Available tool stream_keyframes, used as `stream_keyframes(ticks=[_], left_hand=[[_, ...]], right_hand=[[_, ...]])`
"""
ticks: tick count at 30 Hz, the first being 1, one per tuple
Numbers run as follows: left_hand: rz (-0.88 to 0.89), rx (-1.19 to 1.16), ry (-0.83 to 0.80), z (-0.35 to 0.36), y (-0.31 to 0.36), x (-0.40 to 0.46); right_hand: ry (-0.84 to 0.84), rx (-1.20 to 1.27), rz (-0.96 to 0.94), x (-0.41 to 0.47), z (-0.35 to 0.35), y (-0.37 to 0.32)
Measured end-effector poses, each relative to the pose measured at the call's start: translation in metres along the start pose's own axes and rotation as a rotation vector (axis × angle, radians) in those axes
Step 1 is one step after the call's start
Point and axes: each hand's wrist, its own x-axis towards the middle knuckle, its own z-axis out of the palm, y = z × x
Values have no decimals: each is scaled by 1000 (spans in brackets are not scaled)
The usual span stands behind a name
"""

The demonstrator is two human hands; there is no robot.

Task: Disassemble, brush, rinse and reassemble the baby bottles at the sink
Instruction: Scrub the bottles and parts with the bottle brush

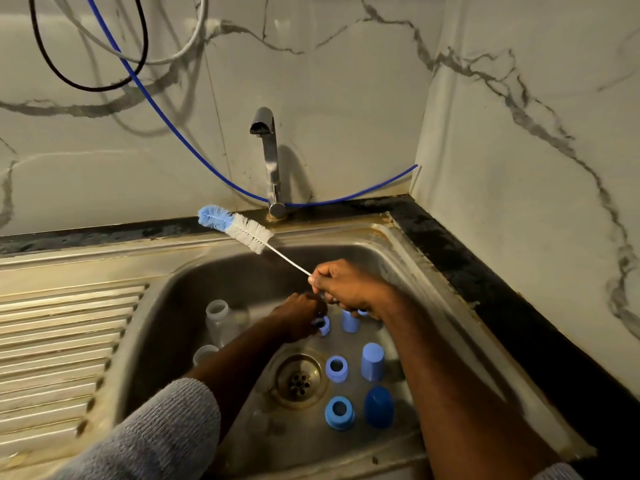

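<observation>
Where the sink [398,244] basin holds blue collars and caps by the drain [298,380], left hand [300,317] grips one collar [323,326]. Right hand [341,285] grasps the bottle brush [242,230] handle, bristles raised toward the tap [268,157]. Clear bottles [219,320] stand left.
</observation>
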Motion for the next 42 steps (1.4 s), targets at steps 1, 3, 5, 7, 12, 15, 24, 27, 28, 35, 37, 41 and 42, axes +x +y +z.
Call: stream_keyframes(ticks=[1,3,5,7,12,15,24,27,28,35,37,41,42], left_hand=[[1,-44,25,0,-1,-2],[-33,-201,118,-4,-6,-7],[-104,-373,225,-17,-11,-15],[-204,-488,328,-33,-18,-29],[-314,-1090,595,-69,-32,-83],[-351,-1249,747,-79,-32,-113],[-508,-1286,1026,-100,-42,-137],[-566,-1159,1051,-97,-51,-139],[-580,-1052,1048,-95,-53,-139],[-601,-784,998,-93,-50,-134],[-661,-801,1034,-95,-58,-136],[-595,-753,970,-90,-60,-134],[-559,-745,950,-88,-56,-131]], right_hand=[[9,16,-1,0,0,0],[32,49,-6,0,1,-1],[46,91,-12,1,2,-1],[69,119,-26,0,3,-5],[122,74,-83,-1,7,-10],[148,63,-142,0,15,-13],[9,-61,-249,-4,25,-13],[-11,-105,-261,-5,23,-13],[-3,-137,-263,-4,25,-14],[75,-234,-289,2,35,-21],[-12,-202,-257,0,25,-15],[4,-239,-249,-1,25,-13],[49,-267,-268,-1,30,-17]])
